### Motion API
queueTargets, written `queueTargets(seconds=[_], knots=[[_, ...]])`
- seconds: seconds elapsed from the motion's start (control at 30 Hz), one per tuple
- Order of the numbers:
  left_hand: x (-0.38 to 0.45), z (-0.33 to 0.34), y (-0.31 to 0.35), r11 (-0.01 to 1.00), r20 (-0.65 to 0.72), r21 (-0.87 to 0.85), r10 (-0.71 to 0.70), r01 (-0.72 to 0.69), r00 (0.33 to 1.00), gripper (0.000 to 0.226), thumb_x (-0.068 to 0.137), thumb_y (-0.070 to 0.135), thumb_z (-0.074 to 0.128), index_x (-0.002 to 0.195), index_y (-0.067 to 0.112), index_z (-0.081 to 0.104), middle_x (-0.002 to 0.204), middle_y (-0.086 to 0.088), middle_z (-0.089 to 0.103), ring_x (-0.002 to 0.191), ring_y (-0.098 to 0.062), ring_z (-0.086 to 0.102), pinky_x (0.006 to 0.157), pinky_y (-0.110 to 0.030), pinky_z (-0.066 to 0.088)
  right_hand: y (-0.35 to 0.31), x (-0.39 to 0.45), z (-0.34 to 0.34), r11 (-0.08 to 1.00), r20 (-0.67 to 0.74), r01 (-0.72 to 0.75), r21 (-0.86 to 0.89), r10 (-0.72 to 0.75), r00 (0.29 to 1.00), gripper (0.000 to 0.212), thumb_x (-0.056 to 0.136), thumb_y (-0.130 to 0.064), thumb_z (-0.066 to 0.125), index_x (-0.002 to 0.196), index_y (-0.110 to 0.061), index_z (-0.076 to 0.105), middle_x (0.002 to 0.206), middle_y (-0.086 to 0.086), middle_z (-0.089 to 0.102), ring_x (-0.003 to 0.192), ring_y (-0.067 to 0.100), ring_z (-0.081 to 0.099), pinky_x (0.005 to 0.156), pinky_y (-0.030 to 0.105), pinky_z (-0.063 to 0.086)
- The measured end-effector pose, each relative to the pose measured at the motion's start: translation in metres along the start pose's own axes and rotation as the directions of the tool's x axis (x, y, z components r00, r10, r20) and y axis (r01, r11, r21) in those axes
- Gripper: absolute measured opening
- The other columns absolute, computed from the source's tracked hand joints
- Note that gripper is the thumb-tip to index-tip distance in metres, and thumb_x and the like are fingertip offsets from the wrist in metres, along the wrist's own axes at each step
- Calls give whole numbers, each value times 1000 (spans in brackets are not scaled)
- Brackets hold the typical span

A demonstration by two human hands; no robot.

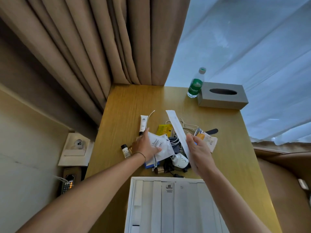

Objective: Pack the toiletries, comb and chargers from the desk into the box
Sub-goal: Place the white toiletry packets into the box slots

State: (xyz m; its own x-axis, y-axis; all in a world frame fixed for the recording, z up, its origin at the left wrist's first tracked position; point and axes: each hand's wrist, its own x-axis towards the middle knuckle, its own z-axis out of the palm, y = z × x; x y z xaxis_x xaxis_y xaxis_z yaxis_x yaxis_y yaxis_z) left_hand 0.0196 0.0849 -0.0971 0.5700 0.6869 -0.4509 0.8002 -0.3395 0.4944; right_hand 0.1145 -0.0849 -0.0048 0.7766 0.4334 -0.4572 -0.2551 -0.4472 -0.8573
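My left hand (144,145) grips a white sachet (161,145) above the pile of small items on the wooden desk (124,115). A long white paper sleeve (176,128), slanting up and to the left, is pinched in my right hand (198,150). Under the hands lie a white charger plug (180,160) with tangled cables, a white tube (143,123), a small dark-capped bottle (125,150), a yellow packet (164,130) and more sachets (208,140). The white box (168,206), with slim white packets inside, stands at the desk's near edge.
A green-labelled water bottle (196,83) and a grey tissue box (222,95) stand at the desk's back right. Curtains hang behind. A remote and a phone (68,182) lie on a low ledge to the left. A brown chair (284,169) is at right.
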Motion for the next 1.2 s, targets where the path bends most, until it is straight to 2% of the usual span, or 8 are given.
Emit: queueTargets(seconds=[0.2, 0.3, 0.43, 0.57, 0.67, 0.8, 1.0, 1.2], knots=[[1, 0, -1, 982, -159, -186, 9, -39, 987, 93, 68, 25, 90, 141, 34, 34, 120, -5, 62, 105, -28, 61, 78, -39, 56, 9, -32, -29, 987, 211, -64, 148, 32, 977, 50, 76, -60, 71, 88, -12, 73, 70, -2, 65, 60, 12, 58, 54, 24, 47], [-2, -10, 1, 919, -166, -393, -37, -32, 985, 68, 69, 19, 89, 125, 24, 52, 105, 0, 67, 96, -26, 67, 65, -28, 51, 12, -47, -42, 948, 260, -66, 312, -18, 965, 45, 73, -38, 84, 104, -8, 73, 92, 8, 76, 80, 24, 71, 72, 41, 61], [-16, -22, 2, 807, -166, -590, -121, 0, 979, 38, 78, 19, 84, 110, 6, 69, 110, -12, 73, 95, -26, 69, 79, -34, 57, 16, -68, -53, 952, 189, 1, 307, -62, 980, 47, 77, -7, 79, 121, -8, 64, 105, 16, 77, 92, 32, 73, 87, 50, 59], [-40, -32, 3, 684, -149, -729, -111, -34, 983, 35, 86, 21, 76, 117, 9, 68, 112, -7, 71, 90, -18, 68, 66, -28, 60, 26, -91, -59, 978, 102, 98, 185, -118, 988, 31, 84, -4, 74, 114, -12, 70, 101, 6, 78, 95, 23, 73, 69, 25, 59], [-63, -39, 7, 597, -142, -799, -78, -68, 987, 30, 91, 20, 70, 119, 10, 66, 108, -4, 70, 82, -7, 66, 51, -15, 55, 36, -105, -63, 986, 22, 162, 31, -163, 986, 15, 92, -10, 69, 105, -16, 73, 96, 0, 79, 89, 18, 74, 70, 28, 61], [-96, -43, 12, 524, -104, -849, -45, -65, 994, 29, 94, 17, 65, 122, 8, 64, 112, -7, 69, 88, -12, 68, 73, -34, 61, 53, -123, -66, 944, 8, 231, -235, -235, 972, 11, 96, -18, 64, 98, -21, 74, 90, -7, 76, 80, 11, 73, 65, 30, 59], [-140, -43, 12, 512, -112, -853, 19, -106, 993, 24, 95, 11, 63, 119, 12, 63, 111, -4, 68, 96, -21, 68, 77, -37, 61, 94, -131, -54, 684, 117, 224, -694, -200, 973, 22, 92, -27, 58, 71, -33, 60, 63, -14, 62, 55, 4, 53, 51, 25, 44], [-162, -39, -4, 505, -126, -851, 63, -140, 990, 17, 95, 11, 62, 109, 21, 62, 96, 12, 68, 86, 0, 67, 66, -21, 60, 121, -124, -37, 465, 27, 116, -878, -193, 981, 23, 91, -30, 50, 70, -23, 57, 62, -9, 58, 55, 7, 54, 46, 23, 42]])
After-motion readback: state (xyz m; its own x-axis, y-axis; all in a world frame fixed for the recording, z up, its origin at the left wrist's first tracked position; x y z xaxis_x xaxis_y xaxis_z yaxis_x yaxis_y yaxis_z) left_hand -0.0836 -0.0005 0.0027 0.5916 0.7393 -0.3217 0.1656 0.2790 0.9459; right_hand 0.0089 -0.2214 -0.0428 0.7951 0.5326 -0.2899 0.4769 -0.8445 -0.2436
